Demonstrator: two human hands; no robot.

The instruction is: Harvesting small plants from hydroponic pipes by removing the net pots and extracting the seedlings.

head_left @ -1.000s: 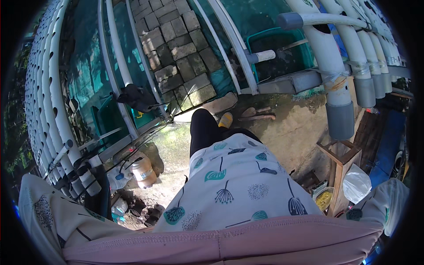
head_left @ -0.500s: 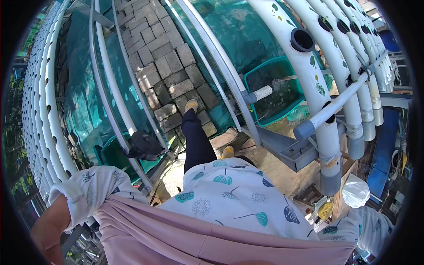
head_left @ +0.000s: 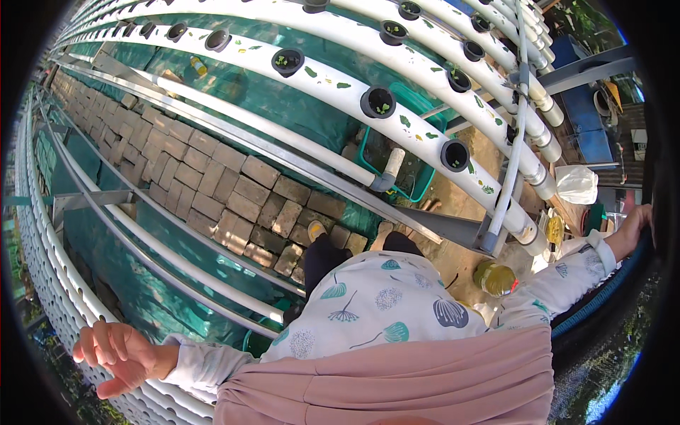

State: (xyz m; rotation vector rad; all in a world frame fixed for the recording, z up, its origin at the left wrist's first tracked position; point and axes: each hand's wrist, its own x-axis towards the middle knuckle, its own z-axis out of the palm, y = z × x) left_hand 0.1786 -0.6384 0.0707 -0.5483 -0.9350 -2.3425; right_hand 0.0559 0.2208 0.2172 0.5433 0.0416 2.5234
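- Nearest the camera hangs a dusty-pink cloth [head_left: 397, 382], soft and folded, over a white top printed with teal leaves.
- The left hand [head_left: 120, 350] is out at the lower left, fingers loosely spread, grip released and holding nothing. It hovers just beside the ribbed white pipes [head_left: 42, 312] of the left-hand rack; whether it touches them I cannot tell.
- The right hand [head_left: 634, 223] reaches to the far right edge, fingers seemingly curled on a dark rail there. The rim of the picture hides it, so whether that grip is clenched I cannot tell.
- Judged from this pose, the person is steadying between two growing racks, arms wide, moving along the aisle. No plant or tool is in hand yet. Any next move calls for a sure footing first, as the ground is uneven.
- Below the body: a dark trouser leg and shoe [head_left: 316, 230] on rough grey-brown paving bricks [head_left: 212, 177], and a round yellow-green jar [head_left: 494, 278] on the sandy earth.
- Further off, smooth white growing tubes [head_left: 340, 88] slant across, with round black cup holes [head_left: 377, 103] holding tiny green seedlings, well apart from both hands.
- Beneath them, a teal basket [head_left: 418, 180] and green liner sheet.
- Far right, a white plastic bag [head_left: 575, 184].
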